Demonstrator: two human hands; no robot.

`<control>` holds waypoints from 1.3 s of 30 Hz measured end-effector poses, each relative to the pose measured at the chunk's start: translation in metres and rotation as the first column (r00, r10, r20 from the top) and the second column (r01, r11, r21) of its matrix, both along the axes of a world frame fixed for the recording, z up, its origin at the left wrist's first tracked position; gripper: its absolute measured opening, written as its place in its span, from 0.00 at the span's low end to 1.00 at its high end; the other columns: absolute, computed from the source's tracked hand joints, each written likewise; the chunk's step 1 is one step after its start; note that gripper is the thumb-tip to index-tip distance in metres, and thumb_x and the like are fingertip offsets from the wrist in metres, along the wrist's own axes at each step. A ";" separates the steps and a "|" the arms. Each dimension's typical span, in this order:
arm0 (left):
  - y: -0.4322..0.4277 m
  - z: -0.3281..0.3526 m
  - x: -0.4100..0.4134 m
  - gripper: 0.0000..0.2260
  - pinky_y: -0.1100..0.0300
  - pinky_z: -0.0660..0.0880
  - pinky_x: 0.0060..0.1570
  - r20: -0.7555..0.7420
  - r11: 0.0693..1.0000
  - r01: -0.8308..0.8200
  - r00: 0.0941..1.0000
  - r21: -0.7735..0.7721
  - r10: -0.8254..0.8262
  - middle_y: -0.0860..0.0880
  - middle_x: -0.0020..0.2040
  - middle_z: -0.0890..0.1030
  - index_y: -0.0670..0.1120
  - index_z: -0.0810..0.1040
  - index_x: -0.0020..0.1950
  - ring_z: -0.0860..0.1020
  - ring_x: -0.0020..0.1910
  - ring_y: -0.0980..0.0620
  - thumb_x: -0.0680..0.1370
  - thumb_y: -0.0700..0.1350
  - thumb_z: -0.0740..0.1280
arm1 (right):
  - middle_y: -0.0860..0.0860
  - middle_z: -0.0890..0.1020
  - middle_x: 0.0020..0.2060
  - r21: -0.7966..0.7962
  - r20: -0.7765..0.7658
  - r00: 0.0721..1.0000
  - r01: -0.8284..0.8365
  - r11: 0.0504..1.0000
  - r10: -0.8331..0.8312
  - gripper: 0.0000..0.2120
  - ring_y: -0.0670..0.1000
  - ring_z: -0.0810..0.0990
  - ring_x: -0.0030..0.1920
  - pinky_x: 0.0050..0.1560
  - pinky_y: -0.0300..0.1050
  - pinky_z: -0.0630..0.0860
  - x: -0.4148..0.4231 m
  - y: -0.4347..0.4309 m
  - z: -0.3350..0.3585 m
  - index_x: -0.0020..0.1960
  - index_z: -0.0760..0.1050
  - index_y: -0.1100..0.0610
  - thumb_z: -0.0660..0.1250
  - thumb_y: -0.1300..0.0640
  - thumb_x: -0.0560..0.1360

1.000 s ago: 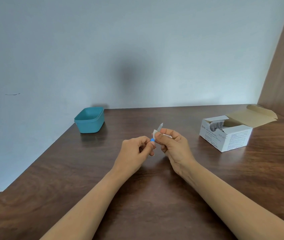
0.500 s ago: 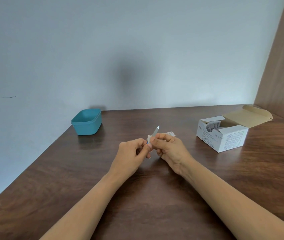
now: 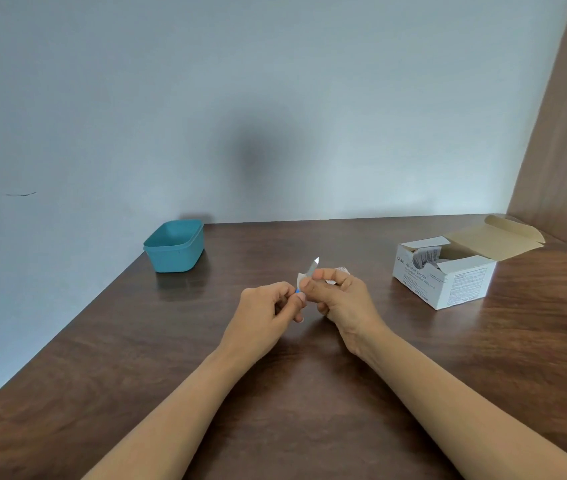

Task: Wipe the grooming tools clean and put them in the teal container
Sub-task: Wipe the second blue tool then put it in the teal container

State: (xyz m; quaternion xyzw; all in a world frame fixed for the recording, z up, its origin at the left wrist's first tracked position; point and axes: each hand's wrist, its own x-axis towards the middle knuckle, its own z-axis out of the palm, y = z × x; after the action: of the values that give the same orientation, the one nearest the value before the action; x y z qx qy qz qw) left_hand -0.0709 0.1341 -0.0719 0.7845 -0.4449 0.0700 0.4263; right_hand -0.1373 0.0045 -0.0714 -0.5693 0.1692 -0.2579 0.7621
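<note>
Head view. Step in hand: wiping.

The left hand (image 3: 264, 306) pinches the blue handle end of a small grooming tool (image 3: 312, 265), fingers curled round it. The metal tip points up and away, above the worktop (image 3: 275, 393). The right hand (image 3: 344, 299) grips a white wipe (image 3: 300, 277) folded round the blade just below the tip.

The teal container (image 3: 174, 251) stands well apart at the far left edge, and its floor is mostly hidden from here. An opened box of alcohol swabs (image 3: 448, 285) sits to the right.

Judgement: this tool is not yet stowed. The next move likely calls for drawing the wipe off past the tip, then the left hand carrying the tool across to the container.
</note>
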 end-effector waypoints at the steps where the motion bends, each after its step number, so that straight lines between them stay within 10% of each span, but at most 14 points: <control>1: 0.000 0.001 0.000 0.09 0.71 0.72 0.34 0.006 1.000 -0.003 1.000 0.002 0.003 0.57 0.32 0.82 0.48 0.82 0.43 0.78 0.31 0.60 0.79 0.48 0.65 | 0.51 0.83 0.36 -0.022 -0.018 1.000 -0.011 1.000 0.010 0.15 0.48 0.79 0.38 0.39 0.40 0.70 0.000 0.001 0.000 0.50 0.78 0.61 0.77 0.60 0.66; 9: -0.001 0.001 -0.003 0.09 0.68 0.73 0.35 -0.032 0.999 0.040 0.999 -0.011 -0.040 0.56 0.32 0.83 0.48 0.82 0.43 0.78 0.30 0.58 0.79 0.48 0.65 | 0.48 0.85 0.36 0.200 0.096 0.990 0.083 0.976 -0.104 0.07 0.44 0.80 0.38 0.32 0.33 0.69 0.001 -0.007 0.003 0.47 0.81 0.59 0.74 0.62 0.69; 14: 0.001 0.001 0.001 0.10 0.72 0.70 0.32 0.011 1.000 -0.010 1.000 -0.012 0.010 0.56 0.32 0.82 0.48 0.81 0.41 0.76 0.30 0.59 0.79 0.48 0.65 | 0.50 0.84 0.33 0.031 -0.004 0.994 -0.106 0.994 0.106 0.05 0.48 0.79 0.37 0.33 0.34 0.69 -0.001 -0.001 0.003 0.45 0.79 0.60 0.73 0.62 0.70; 28: 0.000 0.003 -0.002 0.09 0.65 0.74 0.34 -0.024 0.999 0.035 0.999 -0.019 -0.035 0.57 0.33 0.82 0.48 0.81 0.45 0.77 0.31 0.56 0.79 0.50 0.64 | 0.48 0.85 0.33 0.234 0.134 0.972 0.161 0.959 -0.196 0.08 0.44 0.81 0.34 0.32 0.33 0.69 -0.001 -0.005 0.007 0.44 0.76 0.55 0.75 0.61 0.68; 39: -0.002 0.005 -0.006 0.09 0.67 0.75 0.36 -0.390 0.990 0.001 0.919 -0.139 -0.056 0.49 0.38 0.84 0.46 0.78 0.50 0.77 0.31 0.58 0.82 0.45 0.59 | 0.47 0.84 0.31 0.452 0.171 0.956 0.137 0.881 -0.237 0.05 0.41 0.81 0.30 0.25 0.30 0.69 -0.001 -0.016 0.013 0.45 0.77 0.58 0.71 0.65 0.71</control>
State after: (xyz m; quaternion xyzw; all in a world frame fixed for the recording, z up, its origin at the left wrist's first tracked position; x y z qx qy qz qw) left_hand -0.0766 0.1318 -0.0668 0.7450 -0.3557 -0.0647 0.5605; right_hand -0.1387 -0.0110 -0.0585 -0.3332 0.1912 -0.3479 0.8552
